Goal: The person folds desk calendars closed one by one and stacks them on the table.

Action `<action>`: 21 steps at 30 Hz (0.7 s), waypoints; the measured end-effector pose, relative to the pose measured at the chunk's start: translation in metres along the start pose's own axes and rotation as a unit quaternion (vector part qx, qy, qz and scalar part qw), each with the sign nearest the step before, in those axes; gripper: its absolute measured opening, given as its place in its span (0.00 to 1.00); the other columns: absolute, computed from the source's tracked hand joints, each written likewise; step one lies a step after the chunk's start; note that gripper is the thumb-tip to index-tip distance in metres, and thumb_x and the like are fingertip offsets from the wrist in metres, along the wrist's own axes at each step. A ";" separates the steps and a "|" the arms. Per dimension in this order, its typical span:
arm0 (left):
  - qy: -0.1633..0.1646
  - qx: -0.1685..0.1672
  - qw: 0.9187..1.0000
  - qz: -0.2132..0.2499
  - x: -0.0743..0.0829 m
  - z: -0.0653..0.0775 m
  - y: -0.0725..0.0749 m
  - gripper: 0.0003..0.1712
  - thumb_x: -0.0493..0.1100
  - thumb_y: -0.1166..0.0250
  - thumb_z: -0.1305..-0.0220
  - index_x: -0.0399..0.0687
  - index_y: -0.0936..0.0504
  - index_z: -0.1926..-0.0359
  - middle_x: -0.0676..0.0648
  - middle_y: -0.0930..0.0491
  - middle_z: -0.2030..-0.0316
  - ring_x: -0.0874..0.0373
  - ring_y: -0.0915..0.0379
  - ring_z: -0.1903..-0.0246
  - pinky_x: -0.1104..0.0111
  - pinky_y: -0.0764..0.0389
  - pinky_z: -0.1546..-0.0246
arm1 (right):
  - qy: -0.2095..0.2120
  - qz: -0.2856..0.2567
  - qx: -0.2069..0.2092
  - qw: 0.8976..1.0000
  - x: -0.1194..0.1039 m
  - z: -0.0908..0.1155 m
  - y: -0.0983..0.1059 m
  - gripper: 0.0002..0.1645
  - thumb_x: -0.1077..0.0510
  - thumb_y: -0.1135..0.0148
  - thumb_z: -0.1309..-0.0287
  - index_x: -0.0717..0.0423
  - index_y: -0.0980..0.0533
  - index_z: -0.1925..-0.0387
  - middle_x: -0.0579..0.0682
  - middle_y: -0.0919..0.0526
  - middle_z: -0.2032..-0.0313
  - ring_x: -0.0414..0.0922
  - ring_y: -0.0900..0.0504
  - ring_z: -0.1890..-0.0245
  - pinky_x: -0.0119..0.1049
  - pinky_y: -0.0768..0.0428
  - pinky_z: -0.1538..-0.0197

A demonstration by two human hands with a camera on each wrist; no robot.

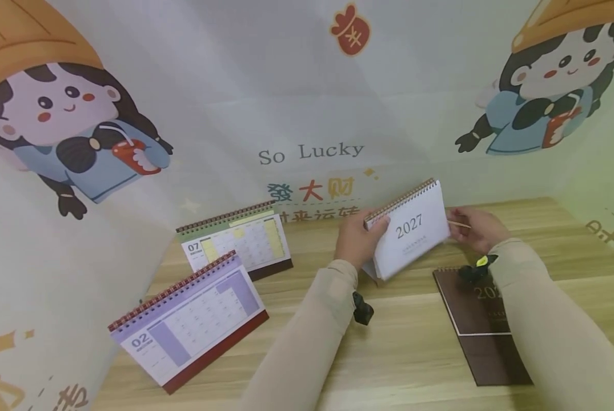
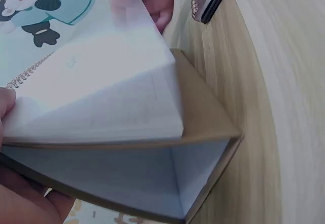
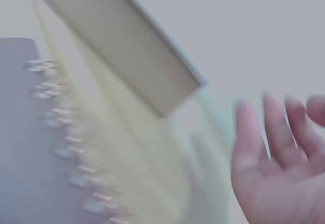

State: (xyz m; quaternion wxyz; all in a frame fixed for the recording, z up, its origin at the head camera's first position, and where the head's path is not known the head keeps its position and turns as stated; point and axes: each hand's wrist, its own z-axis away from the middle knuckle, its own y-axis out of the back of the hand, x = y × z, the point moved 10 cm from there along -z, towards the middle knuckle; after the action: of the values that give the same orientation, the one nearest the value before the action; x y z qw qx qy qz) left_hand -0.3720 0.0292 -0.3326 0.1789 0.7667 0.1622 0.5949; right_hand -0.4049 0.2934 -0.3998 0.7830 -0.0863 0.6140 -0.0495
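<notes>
My left hand (image 1: 357,237) grips a white desk calendar (image 1: 414,231) marked 2027 at its upper left corner, thumb on the front page and fingers behind. The calendar is tilted, its spiral binding along the top edge. In the left wrist view its brown folding stand (image 2: 208,107) gapes open below the page block. Close by the calendar's right edge is my right hand (image 1: 476,228). The right wrist view shows that hand's fingers (image 3: 279,132) loosely extended, apart from the calendar stand (image 3: 127,46). Part of the calendar's back is hidden in the head view.
A purple desk calendar (image 1: 199,325) with a red base stands at the left, a green and yellow one (image 1: 250,242) behind it. Under my right forearm lies a dark brown calendar (image 1: 471,308). A printed cloth backdrop (image 1: 307,114) rises behind the wooden table (image 1: 399,354).
</notes>
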 end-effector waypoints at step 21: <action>0.038 0.004 0.997 0.062 -0.007 0.004 -0.004 0.19 0.51 0.34 0.32 0.46 0.16 0.46 0.50 0.16 0.69 0.62 0.23 0.76 0.69 0.21 0.72 | 0.182 0.213 0.059 0.958 -0.055 -0.009 -0.071 0.33 0.44 0.53 0.25 0.50 0.42 0.27 0.51 0.34 0.59 0.41 0.31 0.64 0.30 0.28 0.62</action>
State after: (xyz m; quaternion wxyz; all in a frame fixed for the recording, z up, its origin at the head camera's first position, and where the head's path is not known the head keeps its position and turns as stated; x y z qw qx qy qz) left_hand -0.3703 0.0292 -0.3416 0.1324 0.7530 0.1238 0.6325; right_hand -0.4249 0.2330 -0.3358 0.6541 0.1035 0.7462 0.0671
